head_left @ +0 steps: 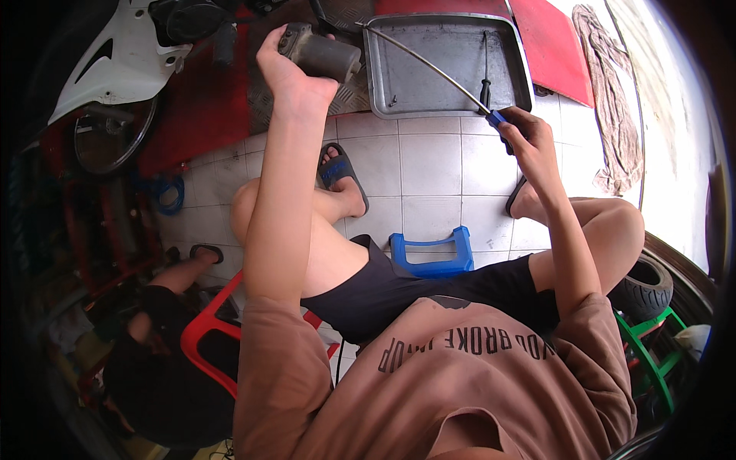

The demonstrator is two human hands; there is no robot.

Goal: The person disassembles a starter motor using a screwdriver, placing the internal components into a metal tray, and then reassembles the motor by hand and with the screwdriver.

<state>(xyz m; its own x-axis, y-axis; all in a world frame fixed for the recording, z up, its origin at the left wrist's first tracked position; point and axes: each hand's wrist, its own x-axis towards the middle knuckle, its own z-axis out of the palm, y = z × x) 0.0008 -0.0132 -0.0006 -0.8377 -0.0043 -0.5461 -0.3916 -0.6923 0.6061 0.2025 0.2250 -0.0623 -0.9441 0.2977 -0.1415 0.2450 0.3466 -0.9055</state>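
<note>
My left hand (287, 75) is wrapped round a dark grey cylindrical part (326, 57) with a metal fitting at its end, resembling a small motor. It is held up over the metal plate beside the tray; the fingers are partly hidden behind it. My right hand (529, 138) grips a long screwdriver (429, 65) by its blue and black handle. The shaft slants up and left across the tray, its tip near the tray's upper left corner and close to the cylindrical part. In the grey metal tray (429, 107) lie a black-handled screwdriver (485, 88) and a small bolt (393, 100).
A red bench (199, 123) with a textured metal plate (264, 92) bears the tray. A white motorcycle panel (123, 54) stands far left. A cloth (609, 100) lies at right. A blue stool (433, 257) stands between my legs; a tyre (644, 290) is near right. Another person (161, 368) sits lower left.
</note>
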